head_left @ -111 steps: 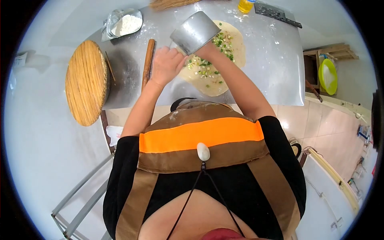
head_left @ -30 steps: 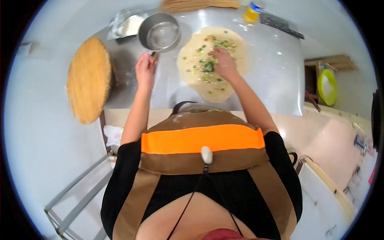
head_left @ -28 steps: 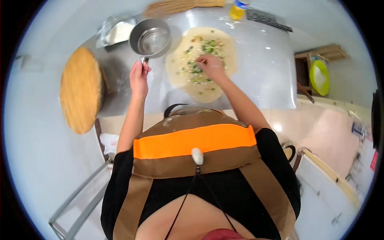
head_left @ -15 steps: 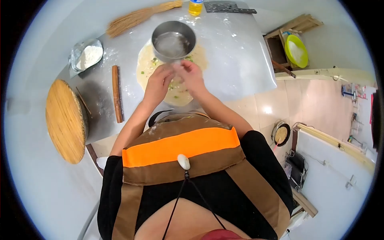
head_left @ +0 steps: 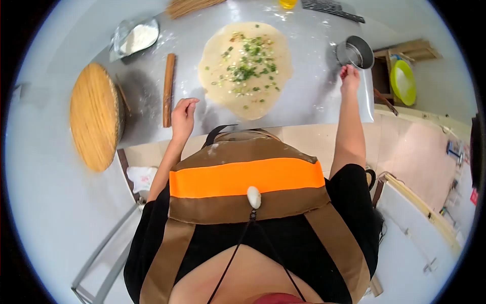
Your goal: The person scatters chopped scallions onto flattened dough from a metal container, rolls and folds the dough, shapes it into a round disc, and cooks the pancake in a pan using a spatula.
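A flat round of dough (head_left: pixel 215 91), scattered with chopped green onion (head_left: pixel 248 71), lies on the metal table. My right hand (head_left: pixel 350 78) is out at the table's right side, its fingers pinching the near rim of a round metal bowl (head_left: pixel 356 52). The bowl is tilted a little toward me. At the table's near edge, left of the dough, rests my left hand (head_left: pixel 183 117), fingers curled with nothing visible in them. A wooden rolling pin (head_left: pixel 169 91) lies just beyond it to the left.
A bag of flour (head_left: pixel 139 39) and a large round wooden lid (head_left: pixel 95 117) are on the left. At the far edge lie a straw brush (head_left: pixel 192 6), a bottle of yellow oil (head_left: pixel 288 3) and a black slotted tool (head_left: pixel 331 9). A green basin (head_left: pixel 403 83) stands off the right end.
The metal bowl has gone from over the dough to the table's right side with my right hand. My left hand has drawn back left, off the dough. The view has shifted.
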Action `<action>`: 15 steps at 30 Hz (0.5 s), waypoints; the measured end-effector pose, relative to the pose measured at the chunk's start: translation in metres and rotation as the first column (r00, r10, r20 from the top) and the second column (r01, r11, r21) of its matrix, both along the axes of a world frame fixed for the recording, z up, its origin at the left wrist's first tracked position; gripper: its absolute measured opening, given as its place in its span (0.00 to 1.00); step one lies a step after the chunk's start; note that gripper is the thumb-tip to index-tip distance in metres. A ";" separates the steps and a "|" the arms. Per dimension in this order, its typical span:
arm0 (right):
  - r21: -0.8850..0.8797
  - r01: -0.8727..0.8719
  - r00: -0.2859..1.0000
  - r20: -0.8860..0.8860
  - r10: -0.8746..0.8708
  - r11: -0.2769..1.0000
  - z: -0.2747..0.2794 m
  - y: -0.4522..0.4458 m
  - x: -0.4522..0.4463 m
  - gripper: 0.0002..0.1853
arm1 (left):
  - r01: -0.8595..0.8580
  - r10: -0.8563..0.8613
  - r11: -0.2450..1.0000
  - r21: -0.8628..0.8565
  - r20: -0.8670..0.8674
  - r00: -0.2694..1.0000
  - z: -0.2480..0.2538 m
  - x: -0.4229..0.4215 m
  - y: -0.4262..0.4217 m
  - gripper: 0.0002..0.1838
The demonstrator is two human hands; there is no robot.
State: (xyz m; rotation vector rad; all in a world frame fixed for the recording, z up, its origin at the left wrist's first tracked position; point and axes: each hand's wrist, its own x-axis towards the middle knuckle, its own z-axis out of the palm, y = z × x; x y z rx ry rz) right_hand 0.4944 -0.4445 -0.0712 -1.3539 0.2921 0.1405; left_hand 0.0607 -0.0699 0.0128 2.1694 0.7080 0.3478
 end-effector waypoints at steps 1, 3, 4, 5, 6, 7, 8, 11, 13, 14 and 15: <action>0.058 -0.001 1.000 -0.024 0.003 0.998 0.000 0.000 0.000 0.07 | -0.019 0.019 1.000 0.006 -0.011 1.000 0.003 0.000 0.000 0.07; 0.075 -0.047 0.999 0.032 0.045 0.996 0.000 0.000 0.001 0.08 | -0.037 0.036 0.999 0.034 0.012 0.999 0.004 0.006 -0.005 0.07; 0.073 -0.052 0.998 0.021 0.051 0.996 0.007 0.003 -0.005 0.08 | -0.040 0.040 0.999 -0.008 -0.060 0.997 0.008 0.011 -0.006 0.09; 0.002 0.014 1.000 -0.002 -0.014 1.000 0.014 0.003 -0.009 0.09 | -0.043 0.042 0.999 -0.012 -0.069 0.997 0.004 0.018 -0.007 0.09; -0.072 0.082 0.996 -0.020 -0.084 0.994 0.018 0.004 -0.015 0.11 | 0.056 -0.049 0.990 0.128 -0.060 0.997 0.000 0.026 -0.005 0.10; -0.079 0.087 0.996 -0.025 -0.089 0.993 0.003 -0.004 -0.021 0.11 | 0.155 -0.144 0.952 0.264 -0.061 0.988 -0.002 0.037 -0.004 0.11; -0.324 0.164 0.985 0.107 -0.136 0.932 -0.013 -0.010 -0.033 0.13 | 0.232 -0.224 0.920 0.315 -0.060 0.973 -0.005 0.050 -0.003 0.13; -0.824 0.078 0.935 0.256 0.246 0.561 -0.004 -0.007 -0.094 0.25 | 0.516 -0.501 0.773 0.370 -0.143 0.853 -0.015 0.107 -0.007 0.17; -0.956 0.002 0.848 0.158 0.507 0.294 0.012 0.012 -0.152 0.33 | 0.610 -0.641 0.606 0.511 -0.140 0.754 -0.025 0.140 -0.018 0.14; -0.975 -0.050 0.813 0.087 0.576 0.217 0.017 0.019 -0.174 0.37 | 0.617 -0.649 0.605 0.503 -0.137 0.748 -0.033 0.155 -0.022 0.14; -0.976 -0.051 0.817 0.081 0.571 0.211 0.022 0.022 -0.190 0.37 | 0.679 -0.718 0.487 0.550 -0.191 0.670 -0.041 0.169 -0.023 0.13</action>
